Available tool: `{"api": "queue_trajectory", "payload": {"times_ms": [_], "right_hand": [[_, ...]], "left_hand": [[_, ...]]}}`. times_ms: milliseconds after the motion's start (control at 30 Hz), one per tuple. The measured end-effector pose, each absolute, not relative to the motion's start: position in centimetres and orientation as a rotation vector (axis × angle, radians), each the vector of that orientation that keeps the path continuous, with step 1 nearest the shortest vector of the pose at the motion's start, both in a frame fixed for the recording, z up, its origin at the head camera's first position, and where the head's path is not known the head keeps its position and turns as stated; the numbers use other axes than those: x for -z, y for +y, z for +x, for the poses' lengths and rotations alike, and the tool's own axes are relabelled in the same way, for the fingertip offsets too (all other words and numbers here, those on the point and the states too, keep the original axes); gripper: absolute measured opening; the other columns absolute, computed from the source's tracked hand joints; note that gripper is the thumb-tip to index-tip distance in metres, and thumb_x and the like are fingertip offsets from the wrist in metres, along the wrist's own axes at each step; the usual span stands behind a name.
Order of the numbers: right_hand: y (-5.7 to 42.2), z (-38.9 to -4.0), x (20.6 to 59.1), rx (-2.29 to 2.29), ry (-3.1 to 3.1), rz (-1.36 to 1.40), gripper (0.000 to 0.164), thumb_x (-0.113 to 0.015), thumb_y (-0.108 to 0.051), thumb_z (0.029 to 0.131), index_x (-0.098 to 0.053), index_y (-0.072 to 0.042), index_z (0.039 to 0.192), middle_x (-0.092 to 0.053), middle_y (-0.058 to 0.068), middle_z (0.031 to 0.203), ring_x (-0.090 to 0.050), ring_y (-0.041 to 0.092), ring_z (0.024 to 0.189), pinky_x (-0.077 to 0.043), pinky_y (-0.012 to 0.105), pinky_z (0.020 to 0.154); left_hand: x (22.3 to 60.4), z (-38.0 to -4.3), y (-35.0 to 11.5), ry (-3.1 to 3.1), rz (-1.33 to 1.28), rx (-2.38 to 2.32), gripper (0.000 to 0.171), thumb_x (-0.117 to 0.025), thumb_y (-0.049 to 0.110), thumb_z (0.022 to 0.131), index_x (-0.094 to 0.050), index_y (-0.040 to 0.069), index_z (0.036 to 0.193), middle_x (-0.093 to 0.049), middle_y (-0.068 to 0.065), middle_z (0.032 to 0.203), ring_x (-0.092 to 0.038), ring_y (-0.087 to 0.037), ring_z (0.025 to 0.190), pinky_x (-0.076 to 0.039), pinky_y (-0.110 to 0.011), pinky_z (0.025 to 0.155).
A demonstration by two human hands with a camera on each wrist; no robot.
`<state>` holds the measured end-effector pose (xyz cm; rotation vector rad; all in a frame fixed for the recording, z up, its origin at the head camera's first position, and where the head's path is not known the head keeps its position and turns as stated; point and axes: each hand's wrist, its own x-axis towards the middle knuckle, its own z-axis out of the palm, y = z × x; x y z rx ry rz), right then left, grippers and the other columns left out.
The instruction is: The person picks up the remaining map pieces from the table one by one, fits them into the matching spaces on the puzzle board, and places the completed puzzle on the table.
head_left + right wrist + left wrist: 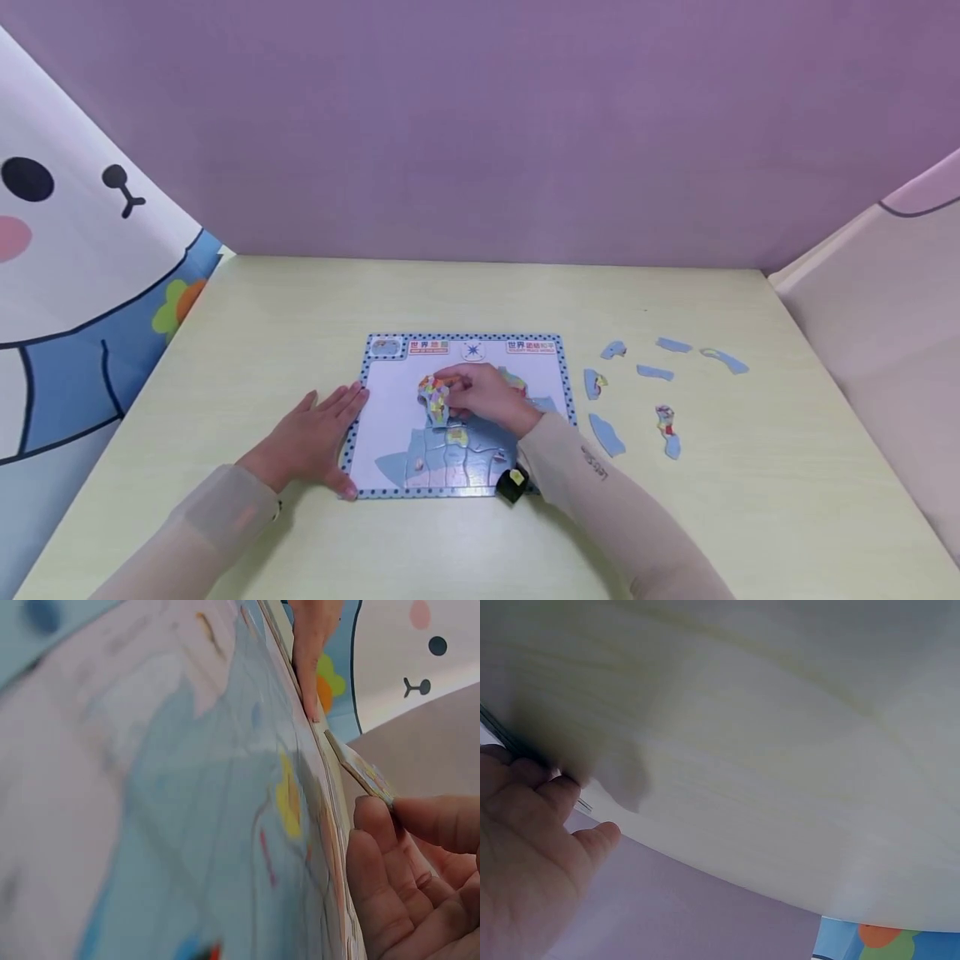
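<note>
My right hand (pixel 486 395) pinches a colourful map puzzle piece (pixel 437 403) between thumb and fingers. In the right wrist view the piece (pixel 364 769) is tilted, its thin edge showing, close over the board. Beneath it lies a world-map puzzle board (pixel 386 393) with a blue dotted border. Joined blue pieces (pixel 453 468) fill the lower middle of the board, and another coloured piece (pixel 514 382) shows partly behind my right hand. Fingers spread, my left hand (pixel 311 435) rests at the board's left edge.
Several loose puzzle pieces lie right of the board, among them a curved blue one (pixel 607 435) and a long coloured one (pixel 667 432). A small black box (pixel 512 483) sits by my right wrist. Behind the pale table (pixel 300 308) stands a purple wall (pixel 495 133).
</note>
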<state>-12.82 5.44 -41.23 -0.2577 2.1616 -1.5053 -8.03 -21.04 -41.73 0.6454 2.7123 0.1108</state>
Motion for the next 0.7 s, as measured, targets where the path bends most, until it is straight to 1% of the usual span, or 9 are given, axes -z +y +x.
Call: {"api": "queue_trajectory", "payload": {"times_ms": [167,333,500,700], "right_hand": [[4.2,-12.8,41.0,1.52,2.158,-0.284,0.036,-0.062,0.004,0.088,-0.062,-0.004,0.124,-0.063,0.006,0.073,-0.062,0.017,0.066,-0.053,0.027,0.062],[3.4,-12.7,41.0,1.506,2.187,-0.296,0.034,-0.063,0.003,0.088,-0.064,-0.005,0.122,-0.061,0.006,0.07,-0.063,0.017,0.066,-0.054,0.028,0.063],[2.9,-12.7,41.1,1.497,2.216,-0.297,0.032,-0.064,0.002,0.088,-0.066,-0.007,0.119,-0.064,0.004,0.074,-0.063,0.016,0.065,-0.054,0.027,0.062],[2.4,-12.7,41.6,1.484,2.243,-0.284,0.027,-0.065,0.001,0.087,-0.068,-0.005,0.113,-0.067,0.002,0.077,-0.061,0.014,0.063,-0.053,0.026,0.059]], "left_hand": [[41.7,-8.1,-21.0,2.713,0.66,-0.092,0.133,-0.078,0.072,0.051,-0.026,-0.005,0.147,-0.028,-0.024,0.152,-0.022,-0.042,0.14,-0.016,-0.066,0.108],[41.7,-8.1,-21.0,2.706,0.657,-0.092,0.134,-0.077,0.073,0.051,-0.026,-0.005,0.148,-0.027,-0.024,0.152,-0.022,-0.043,0.14,-0.015,-0.066,0.108],[41.7,-8.1,-21.0,2.706,0.654,-0.089,0.134,-0.077,0.073,0.051,-0.026,-0.005,0.148,-0.027,-0.023,0.152,-0.021,-0.042,0.14,-0.015,-0.065,0.108],[41.5,-7.9,-20.9,2.704,0.64,-0.109,0.132,-0.078,0.071,0.052,-0.026,-0.004,0.148,-0.027,-0.023,0.152,-0.021,-0.042,0.141,-0.015,-0.065,0.108]]}}
